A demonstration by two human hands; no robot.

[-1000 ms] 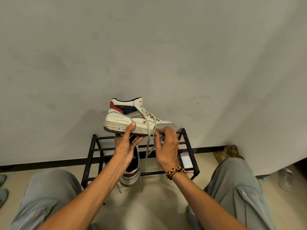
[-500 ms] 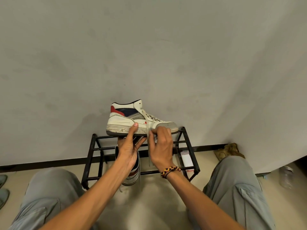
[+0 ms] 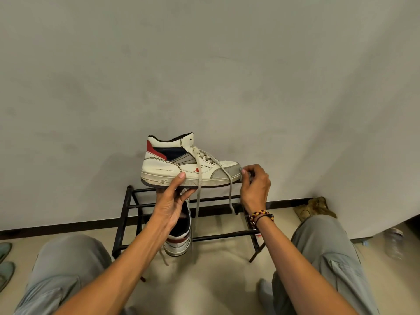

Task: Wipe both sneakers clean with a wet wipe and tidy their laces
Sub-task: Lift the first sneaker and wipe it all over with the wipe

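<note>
While left hand (image 3: pixel 172 201) grips the raised sneaker (image 3: pixel 188 163) underneath, right hand (image 3: pixel 254 187) pinching at its toe, laces (image 3: pixel 198 189) dangling.

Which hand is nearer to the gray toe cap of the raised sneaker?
Right. The right hand is at the toe cap, fingertips at its tip. The left hand holds the sole, nearer the heel.

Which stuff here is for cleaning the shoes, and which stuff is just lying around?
For the job:
- held sneaker, gripped under its sole by the left hand
- its loose laces
- right hand at the toe
- second sneaker on the black rack

Just lying about:
- plastic bottle
- brown shoe by the wall
- green slippers
</note>
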